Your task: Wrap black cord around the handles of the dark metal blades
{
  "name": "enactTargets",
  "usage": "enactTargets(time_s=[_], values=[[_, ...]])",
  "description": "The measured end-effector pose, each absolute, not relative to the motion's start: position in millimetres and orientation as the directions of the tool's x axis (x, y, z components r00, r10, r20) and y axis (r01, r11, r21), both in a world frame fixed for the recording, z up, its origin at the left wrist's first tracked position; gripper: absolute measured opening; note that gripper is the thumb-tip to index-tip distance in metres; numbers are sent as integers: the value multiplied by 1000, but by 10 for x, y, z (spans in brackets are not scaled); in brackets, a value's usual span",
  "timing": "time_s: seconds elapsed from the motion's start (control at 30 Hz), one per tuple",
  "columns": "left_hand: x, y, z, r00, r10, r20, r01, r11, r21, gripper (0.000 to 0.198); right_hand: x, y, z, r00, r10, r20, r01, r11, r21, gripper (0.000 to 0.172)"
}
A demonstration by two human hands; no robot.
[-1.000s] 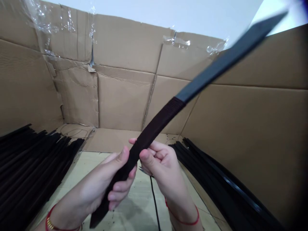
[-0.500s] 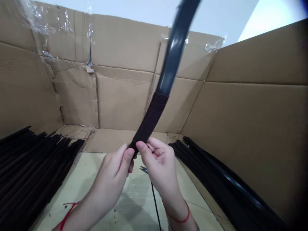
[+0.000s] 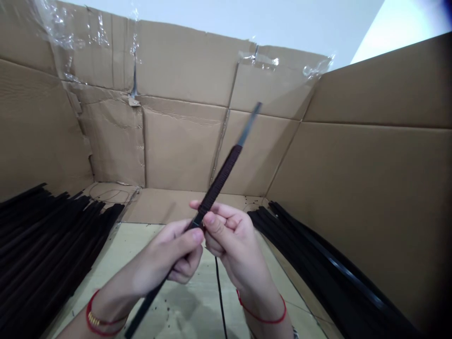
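A long, flat black strip (image 3: 219,179) rises diagonally through my hands, seen almost edge-on. Dark brown cord binds its middle section, and its bare grey-blue upper end (image 3: 249,125) points up and to the right. My left hand (image 3: 169,254) grips the strip below the binding, with its lower end (image 3: 148,300) sticking out beneath the hand. My right hand (image 3: 229,240) pinches the strip between thumb and fingers at the lower end of the binding. Each wrist wears a red string.
Bundles of black strips lie along the left (image 3: 45,240) and right (image 3: 318,254) sides, against tall cardboard walls (image 3: 183,141). A thin black cable (image 3: 219,292) runs across the pale floor sheet (image 3: 141,240) below my hands.
The strip has rotated from showing its broad face to nearly edge-on, and now looks much narrower. Its upper end has swung in and down, and my fingers have shifted around it.
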State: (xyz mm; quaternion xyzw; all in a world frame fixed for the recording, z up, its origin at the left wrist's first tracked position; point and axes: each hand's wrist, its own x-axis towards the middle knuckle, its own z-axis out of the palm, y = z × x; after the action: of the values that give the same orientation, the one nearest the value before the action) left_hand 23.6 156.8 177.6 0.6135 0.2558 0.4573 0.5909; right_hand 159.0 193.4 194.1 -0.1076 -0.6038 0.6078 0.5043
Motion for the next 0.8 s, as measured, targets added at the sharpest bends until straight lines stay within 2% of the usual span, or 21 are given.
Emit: enactTargets(time_s=[0.07,0.13,0.2,0.27,0.33,0.37,0.43,0.47,0.5,0.53,0.6,0.63,0.67,0.77,0.8], values=[[227,1607,1760,492,821,291,-249,-187,950,46,1576,1932,1949,-403,773,490,-475,281,-834,26],[257,1594,1759,264,908,324,-102,-308,946,45,1560,1931,1960,-303,801,516,-464,349,-814,25],[310,1539,1771,32,942,335,-10,-335,942,45,1559,1928,1970,-313,792,525,-459,357,-813,26],[362,1488,1785,155,978,142,-148,-119,982,50,1573,1917,1979,-416,758,503,-425,327,-844,28],[397,1473,1794,341,940,16,-246,73,967,56,1586,1899,1983,-433,759,487,-389,330,-860,27],[406,1479,1797,277,958,78,-227,-14,974,56,1590,1889,1984,-399,773,494,-385,348,-855,26],[404,1496,1807,30,963,266,-109,-262,959,52,1595,1866,1984,-318,797,513,-404,375,-834,25],[393,1497,1814,-52,946,321,-49,-324,945,51,1600,1854,1986,-317,799,511,-419,366,-831,25],[378,1491,1823,-67,949,307,-41,-310,950,50,1606,1841,1988,-353,792,499,-430,336,-838,27],[362,1479,1831,-13,974,228,-85,-228,970,51,1614,1830,1992,-412,772,484,-440,296,-848,29],[340,1449,1839,244,969,23,-208,29,978,54,1621,1812,1998,-500,726,471,-451,246,-858,32],[338,1438,1837,323,947,4,-226,73,971,56,1617,1808,2000,-501,722,478,-457,248,-854,32],[342,1433,1832,315,948,39,-219,32,975,57,1607,1807,2001,-476,732,487,-465,260,-846,30],[348,1439,1813,-36,956,293,-29,-294,955,55,1573,1821,2004,-388,774,501,-488,288,-824,26],[335,1442,1812,-93,950,300,7,-300,954,55,1571,1825,2009,-407,764,501,-499,273,-823,24]])
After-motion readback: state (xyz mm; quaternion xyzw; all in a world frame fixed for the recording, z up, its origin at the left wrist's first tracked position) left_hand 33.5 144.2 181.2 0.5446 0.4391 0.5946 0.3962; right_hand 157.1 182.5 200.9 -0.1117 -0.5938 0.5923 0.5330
